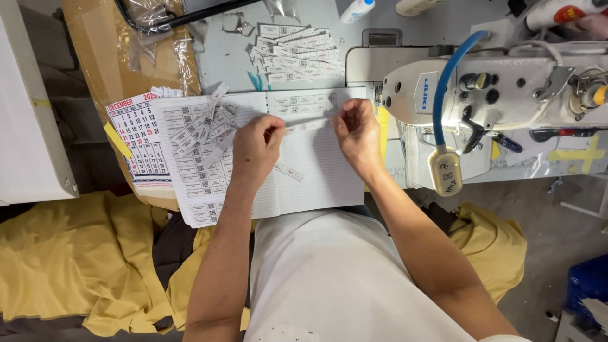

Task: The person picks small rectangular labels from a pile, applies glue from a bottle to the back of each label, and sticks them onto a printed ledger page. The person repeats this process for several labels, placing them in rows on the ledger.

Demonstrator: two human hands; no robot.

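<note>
A big gray tabletop [228, 60] lies out past both hands. On the far side of the right hand, a white sewing machine [506, 88] stands on it, with a blue hose [443, 88] curving down its front. Yellow cloth [69, 266] lies bunched up low, back by the left elbow, and more of it shows near the right arm.

An open lined notebook [316, 171] lies flat right under both hands. Its left page, just beside the left hand, is covered with small white paper labels [199, 136], some flat and some in a loose heap. A small calendar sheet [139, 139] peeks out further to the left of the left hand. More white labels lie in a pile [297, 54] on the tabletop, out beyond the hands.

The left hand [256, 149] has its fingers curled and pinches one end of a thin white label strip [310, 125]. The right hand [358, 133] is curled too and pinches the other end. The strip is stretched between the two hands, just above the notebook's right page. Another small strip [288, 171] lies on the page just below the left hand.
</note>
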